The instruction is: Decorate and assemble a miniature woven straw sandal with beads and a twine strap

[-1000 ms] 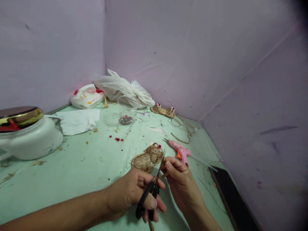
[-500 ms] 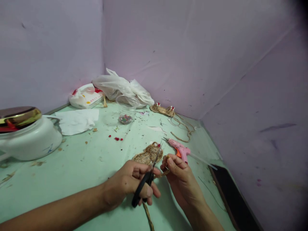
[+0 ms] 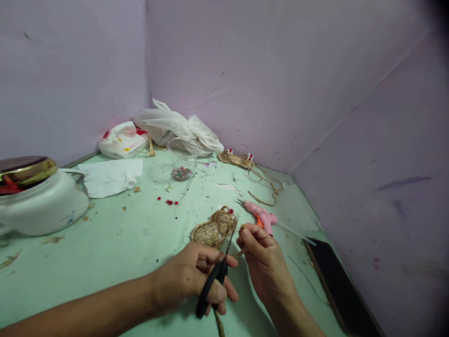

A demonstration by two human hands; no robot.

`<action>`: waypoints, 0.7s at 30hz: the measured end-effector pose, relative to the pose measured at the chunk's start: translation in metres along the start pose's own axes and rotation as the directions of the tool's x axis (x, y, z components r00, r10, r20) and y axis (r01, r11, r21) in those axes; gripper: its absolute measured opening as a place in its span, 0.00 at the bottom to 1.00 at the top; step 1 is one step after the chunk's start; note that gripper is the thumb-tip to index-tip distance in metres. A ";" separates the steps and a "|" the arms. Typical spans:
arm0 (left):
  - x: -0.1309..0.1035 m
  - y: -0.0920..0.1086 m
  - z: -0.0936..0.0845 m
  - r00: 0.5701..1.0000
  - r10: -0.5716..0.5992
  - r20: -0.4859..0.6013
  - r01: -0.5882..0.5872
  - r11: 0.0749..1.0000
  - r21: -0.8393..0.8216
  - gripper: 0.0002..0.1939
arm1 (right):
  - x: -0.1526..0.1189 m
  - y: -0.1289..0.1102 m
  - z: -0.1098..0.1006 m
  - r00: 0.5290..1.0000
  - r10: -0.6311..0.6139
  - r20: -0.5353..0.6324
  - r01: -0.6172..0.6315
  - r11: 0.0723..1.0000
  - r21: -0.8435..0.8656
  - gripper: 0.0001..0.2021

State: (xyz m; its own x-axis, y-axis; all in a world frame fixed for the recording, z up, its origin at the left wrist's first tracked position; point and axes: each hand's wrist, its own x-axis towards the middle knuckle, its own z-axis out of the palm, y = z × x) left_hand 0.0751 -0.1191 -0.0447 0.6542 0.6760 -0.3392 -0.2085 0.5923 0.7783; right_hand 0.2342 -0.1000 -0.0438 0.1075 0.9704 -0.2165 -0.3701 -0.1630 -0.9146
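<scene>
Black-handled scissors (image 3: pixel 209 285) rest in my left hand (image 3: pixel 191 276), with the thumb at the handles and the blades pointing up and to the right. My right hand (image 3: pixel 264 257) pinches the end of a braided straw cord (image 3: pixel 240 253) between thumb and fingertips. That cord passes behind my left hand and hangs out below it toward the front edge. Just beyond both hands lies a coiled straw piece (image 3: pixel 210 228), shaped like a sole, with red and white beads (image 3: pixel 229 210) at its far end. The scissor tips cross in front of its right side.
Right of the coiled piece lies a pink glue gun (image 3: pixel 261 216), near a dark phone-like slab (image 3: pixel 336 281). Loose red beads (image 3: pixel 170 202), a clear cup of beads (image 3: pixel 181 173), and a finished-looking beaded straw piece (image 3: pixel 235 160) sit farther back. A white pot (image 3: pixel 45 206) stands left.
My left hand and the scissors have shifted slightly right and down, uncovering more of the coiled straw piece. The right hand keeps its pinch almost in place. The view has shifted a little.
</scene>
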 end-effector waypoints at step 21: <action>-0.012 0.053 -0.045 0.983 0.045 -0.178 0.015 0.947 0.320 0.18 | 0.008 -0.004 -0.002 0.996 0.081 0.027 -0.084 0.990 0.115 0.12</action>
State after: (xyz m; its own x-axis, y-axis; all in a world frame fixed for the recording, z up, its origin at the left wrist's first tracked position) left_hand 0.0238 -0.0757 -0.0229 0.5044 0.7691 -0.3926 0.0449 0.4307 0.9014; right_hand 0.2383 -0.0921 -0.0428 0.0523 0.9583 -0.2808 -0.4811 -0.2222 -0.8480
